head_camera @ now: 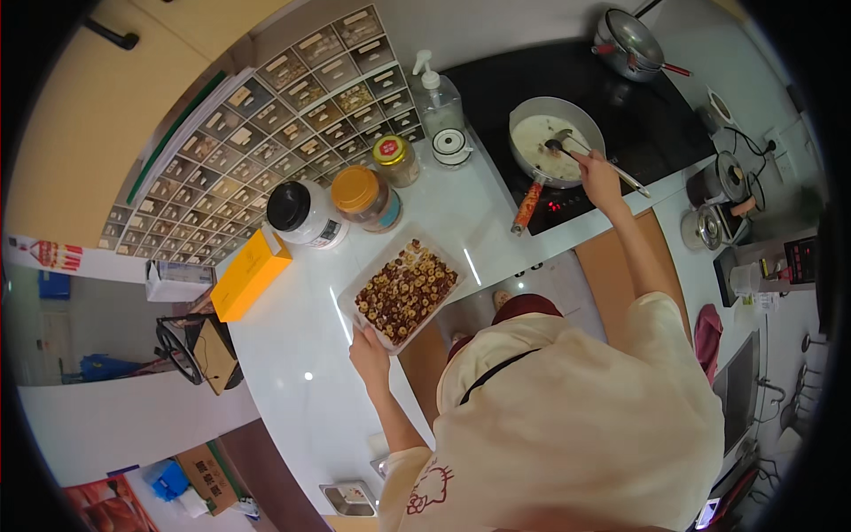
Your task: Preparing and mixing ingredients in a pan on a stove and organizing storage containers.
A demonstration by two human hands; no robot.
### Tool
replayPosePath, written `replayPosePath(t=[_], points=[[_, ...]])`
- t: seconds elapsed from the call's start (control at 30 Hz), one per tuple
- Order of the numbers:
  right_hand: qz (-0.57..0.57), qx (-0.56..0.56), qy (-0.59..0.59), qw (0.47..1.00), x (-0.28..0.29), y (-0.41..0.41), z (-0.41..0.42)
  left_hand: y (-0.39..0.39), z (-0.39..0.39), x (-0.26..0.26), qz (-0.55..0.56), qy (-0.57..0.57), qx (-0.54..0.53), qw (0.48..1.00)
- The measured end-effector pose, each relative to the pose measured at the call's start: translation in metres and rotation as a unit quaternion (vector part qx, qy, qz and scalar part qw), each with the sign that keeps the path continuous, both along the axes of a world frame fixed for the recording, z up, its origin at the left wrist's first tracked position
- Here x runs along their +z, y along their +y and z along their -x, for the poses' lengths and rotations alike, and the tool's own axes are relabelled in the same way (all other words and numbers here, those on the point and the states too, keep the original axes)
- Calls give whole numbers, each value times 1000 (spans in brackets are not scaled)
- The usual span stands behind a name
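Note:
At the counter's front edge, my left hand (370, 359) grips the near left corner of a clear plastic container (401, 347). Inside lies a layer of dark red, ring-shaped dried fruit slices (407, 292), probably jujube. My right hand (602, 181) is over the rim of a grey saucepan (592, 126), closed around a utensil with a dark head (553, 145) dipped in the pan. White liquid (532, 136) with small dark bits fills part of the pan. A metal ladle (564, 135) also leans there; whether my fingers hold its handle too cannot be told.
The pan sits on a black induction hob (479, 86), its orange-patterned handle (527, 209) pointing towards me. Several lidded jars, including a white tub (319, 223), stand behind the container. A yellow box (249, 276) lies left. Stacked pans (628, 43) occupy the hob's far corner.

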State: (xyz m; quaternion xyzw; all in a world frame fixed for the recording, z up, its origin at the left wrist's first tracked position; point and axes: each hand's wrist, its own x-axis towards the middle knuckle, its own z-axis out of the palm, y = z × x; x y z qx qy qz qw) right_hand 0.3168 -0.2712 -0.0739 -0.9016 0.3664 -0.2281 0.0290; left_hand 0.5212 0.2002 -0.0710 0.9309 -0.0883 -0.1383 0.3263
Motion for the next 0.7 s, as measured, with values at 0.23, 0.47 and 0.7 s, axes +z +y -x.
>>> replayPosePath(t=[0.23,0.47,0.7], points=[[-72,25,-164,984,67,42,-24,23,5,-12,-7,-16,41,999],[-226,358,-10,906,55,197,-92,-15,20,16,-59,-35,-8,998],[-287,397,-37,871,1,261,-130,-22,32,35,-35,-25,-28,999]])
